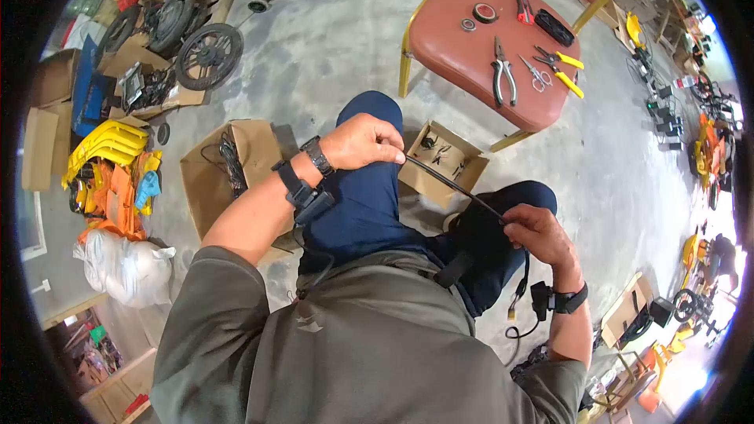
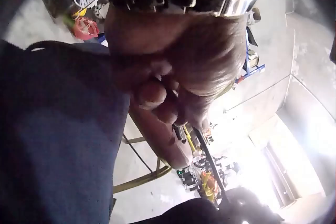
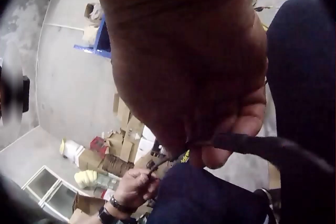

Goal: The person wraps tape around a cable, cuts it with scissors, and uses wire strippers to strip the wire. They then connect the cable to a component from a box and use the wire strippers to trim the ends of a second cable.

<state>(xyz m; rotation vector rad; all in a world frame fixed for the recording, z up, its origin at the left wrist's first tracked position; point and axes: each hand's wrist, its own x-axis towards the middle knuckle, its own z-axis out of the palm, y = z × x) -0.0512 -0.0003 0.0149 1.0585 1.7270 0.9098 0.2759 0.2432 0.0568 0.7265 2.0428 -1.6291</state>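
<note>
- Cable (image 1: 448,180), slim and black, runs almost straight between a seated person's two hands, crossing above the near side of a small open cardboard box (image 1: 424,187).
- Left hand (image 1: 363,143), above the navy-trousered left knee, pinches one end of the cable between thumb and fingers; a dark link-band watch (image 1: 316,156) circles the wrist.
- Right hand (image 1: 540,234), over the other knee, grips the cable farther along, thumb against curled fingers.
- Small black pieces (image 1: 441,151) lie scattered inside the small box.
- Reddish-brown padded chair (image 1: 444,43) with gold-coloured metal legs stands just beyond the box. On its seat: grey-handled pliers (image 1: 503,78), silver scissors (image 1: 537,75), yellow-handled wire strippers (image 1: 565,78), a red-and-black utility knife (image 1: 524,6) and a red-and-black roll (image 1: 485,12).
- Larger open cardboard box (image 1: 265,145), on the concrete floor (image 1: 290,55) to the person's left, holds a bundle of black cable (image 1: 232,163).
- Black spoked wheel (image 1: 209,56) lies farther off, beside other cartons.
</note>
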